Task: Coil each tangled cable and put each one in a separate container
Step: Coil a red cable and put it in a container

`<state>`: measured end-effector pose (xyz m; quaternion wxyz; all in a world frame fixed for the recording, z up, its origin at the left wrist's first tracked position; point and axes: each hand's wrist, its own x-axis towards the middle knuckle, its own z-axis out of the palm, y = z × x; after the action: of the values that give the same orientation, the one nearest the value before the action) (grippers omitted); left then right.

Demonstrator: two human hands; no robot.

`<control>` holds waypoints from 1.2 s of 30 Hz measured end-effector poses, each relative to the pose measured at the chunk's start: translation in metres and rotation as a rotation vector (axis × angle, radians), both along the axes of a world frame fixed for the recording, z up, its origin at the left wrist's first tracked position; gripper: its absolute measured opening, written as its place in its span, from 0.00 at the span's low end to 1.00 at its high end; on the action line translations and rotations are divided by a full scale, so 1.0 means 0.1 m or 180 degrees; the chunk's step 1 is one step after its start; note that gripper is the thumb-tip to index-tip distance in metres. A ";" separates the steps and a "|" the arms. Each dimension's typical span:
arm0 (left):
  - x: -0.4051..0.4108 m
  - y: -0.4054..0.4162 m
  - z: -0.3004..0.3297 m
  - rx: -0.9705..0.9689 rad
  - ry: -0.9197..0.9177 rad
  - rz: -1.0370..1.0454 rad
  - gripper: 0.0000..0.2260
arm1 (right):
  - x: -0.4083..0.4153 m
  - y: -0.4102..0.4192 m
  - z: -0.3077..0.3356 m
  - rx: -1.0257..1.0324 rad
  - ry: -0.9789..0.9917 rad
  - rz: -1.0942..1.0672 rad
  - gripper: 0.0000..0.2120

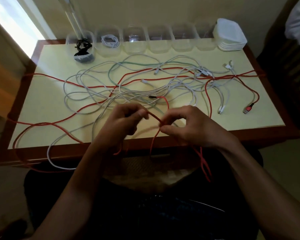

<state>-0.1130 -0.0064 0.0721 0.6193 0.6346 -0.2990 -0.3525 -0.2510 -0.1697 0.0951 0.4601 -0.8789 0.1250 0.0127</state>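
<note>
Both hands pinch the red cable [154,116], stretched between left hand [126,120] and right hand [185,125] fingertips.

Plastic, braid and wood before us

We see clear glossy plastic containers [135,40] at the far edge, a matt braided red cable [97,86], and the table's [249,134] polished wooden rim.

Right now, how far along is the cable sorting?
Done: two of the six clear tubs are filled, a black cable in the leftmost and a coiled white cable in the next. In hand: the left hand and right hand both pinch a red cable. Left: the white, green and red tangle on the table, four empty tubs, and the stacked lids.
</note>
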 end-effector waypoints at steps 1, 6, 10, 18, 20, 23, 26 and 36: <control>0.04 0.01 -0.01 -0.0128 0.0288 0.0321 0.08 | -0.02 -0.02 -0.03 -0.0203 0.0120 0.0055 0.03; 0.36 0.13 -0.06 -0.0944 0.1789 0.1680 0.11 | -0.12 -0.10 -0.18 -0.0675 0.1056 0.0482 0.09; 0.43 0.11 -0.15 -0.0551 0.1441 0.1548 0.10 | -0.07 0.02 -0.27 0.0032 0.0476 -0.0187 0.13; 0.41 0.00 -0.12 -0.0705 0.1354 0.1102 0.09 | 0.24 0.16 -0.59 -0.0827 0.0155 -0.0588 0.22; 0.58 0.07 -0.14 -0.0782 0.1709 0.1871 0.09 | 0.13 0.15 -0.62 -0.1867 0.0646 0.0251 0.18; 0.84 0.19 -0.24 -0.0572 0.1674 0.2660 0.10 | -0.09 0.14 -0.52 -0.3060 0.1314 0.1365 0.17; 0.96 0.17 -0.35 -0.0097 0.1306 0.2868 0.09 | -0.15 0.20 -0.26 -0.3510 0.1868 0.1956 0.11; 0.66 -0.12 -0.56 0.2189 -0.2233 0.1981 0.16 | 0.27 0.09 0.09 -0.1917 0.0795 0.1759 0.08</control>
<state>-0.0472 -0.0180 0.0161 0.3160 0.9362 -0.1540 0.0006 -0.2238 -0.1606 0.1039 0.1434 -0.9662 -0.0622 0.2047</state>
